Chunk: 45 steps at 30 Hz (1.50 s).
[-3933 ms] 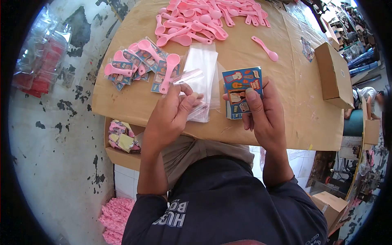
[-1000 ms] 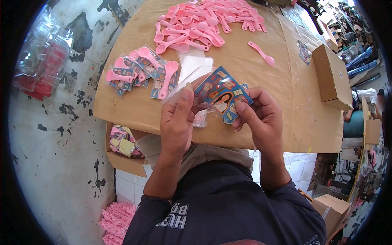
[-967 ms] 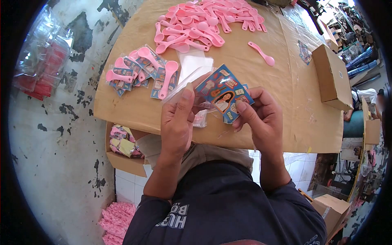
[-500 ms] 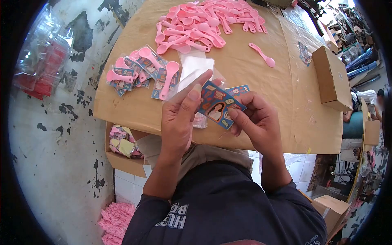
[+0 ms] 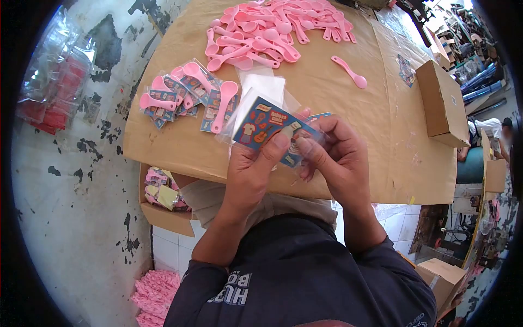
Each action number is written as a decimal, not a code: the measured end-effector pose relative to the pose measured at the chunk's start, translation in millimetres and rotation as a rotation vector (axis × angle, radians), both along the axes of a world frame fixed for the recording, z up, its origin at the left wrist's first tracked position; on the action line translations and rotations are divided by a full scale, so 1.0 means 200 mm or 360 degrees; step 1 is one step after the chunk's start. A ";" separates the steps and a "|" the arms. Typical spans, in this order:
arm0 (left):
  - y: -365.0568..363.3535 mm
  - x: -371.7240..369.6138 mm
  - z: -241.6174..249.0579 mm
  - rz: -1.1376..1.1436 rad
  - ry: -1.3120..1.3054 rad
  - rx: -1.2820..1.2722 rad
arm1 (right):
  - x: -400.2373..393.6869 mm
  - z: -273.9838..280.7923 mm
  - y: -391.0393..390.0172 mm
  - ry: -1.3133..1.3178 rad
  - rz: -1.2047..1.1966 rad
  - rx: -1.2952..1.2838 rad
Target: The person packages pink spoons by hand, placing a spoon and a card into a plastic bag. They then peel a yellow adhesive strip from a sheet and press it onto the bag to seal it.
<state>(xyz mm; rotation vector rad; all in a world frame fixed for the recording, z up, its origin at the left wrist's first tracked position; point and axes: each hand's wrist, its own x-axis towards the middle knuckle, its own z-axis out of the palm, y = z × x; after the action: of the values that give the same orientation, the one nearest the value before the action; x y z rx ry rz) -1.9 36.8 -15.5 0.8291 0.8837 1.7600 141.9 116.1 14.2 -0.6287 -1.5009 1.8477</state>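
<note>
1. Above the near part of the table (image 5: 403,163), between my two hands, is the printed card (image 5: 253,126), tilted; clear film (image 5: 225,134) shows beside its left edge, but I cannot tell whether it wraps the card.
2. My left hand (image 5: 248,173) pinches the card, thumb upon its face; my right hand (image 5: 344,158) pinches the right end.
3. I judge the card light, rather stiff, easily creased; the film, soft and slippery.
4. Edges seem the safest hold, thumbs pressing flat.
</note>
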 end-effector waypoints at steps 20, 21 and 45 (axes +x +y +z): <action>0.04 0.04 0.03 0.0260 0.0043 0.0361 | -0.02 -0.08 -0.03 0.0072 -0.0137 -0.0088; 0.04 0.03 0.04 0.0260 0.0044 0.0361 | -0.02 -0.08 -0.04 0.0073 -0.0137 -0.0088; 0.04 0.10 0.06 -0.0023 -0.0651 0.0573 | -0.02 -0.12 -0.12 -0.0016 -0.0229 -0.0108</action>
<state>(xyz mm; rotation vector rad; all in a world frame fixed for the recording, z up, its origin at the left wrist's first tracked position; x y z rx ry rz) 17.8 45.8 -3.4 0.6582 0.2951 2.0112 138.9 91.6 -9.3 -0.7592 -1.3667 1.7933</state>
